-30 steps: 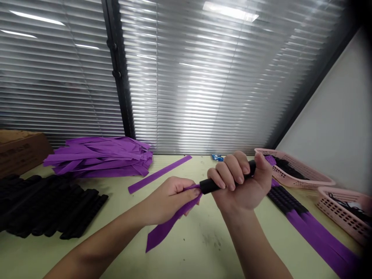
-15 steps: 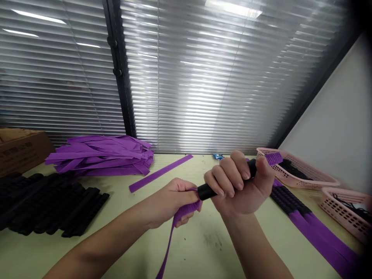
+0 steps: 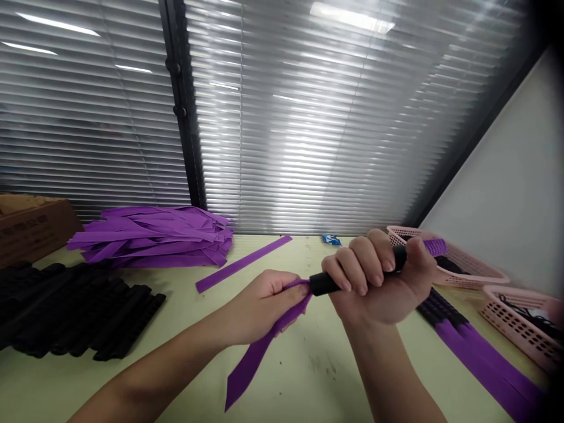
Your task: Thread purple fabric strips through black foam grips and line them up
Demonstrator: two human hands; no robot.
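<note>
My right hand [image 3: 379, 276] is wrapped round a black foam tube [image 3: 325, 284], tilted up to the right above the table. A bunched purple end sticks out past my thumb at the tube's far end. Close to the tube's lower left mouth, my left hand [image 3: 275, 305] pinches a purple strap [image 3: 251, 365] between thumb and fingers. The strap runs into that mouth, and its loose tail hangs down to the left. Whether both purple parts are one strap inside the tube is hidden.
A heap of purple straps [image 3: 154, 238] lies behind a pile of black tubes [image 3: 88, 314] at left. One purple strap [image 3: 242, 264] lies mid-table. At right are tubes with purple straps [image 3: 484, 358] and pink baskets [image 3: 520, 326]. A cardboard box [image 3: 39, 232] stands far left.
My right hand and the tube have shifted right, and more purple shows past the thumb. The strap's tail below my left hand has come up, so its end now shows.
</note>
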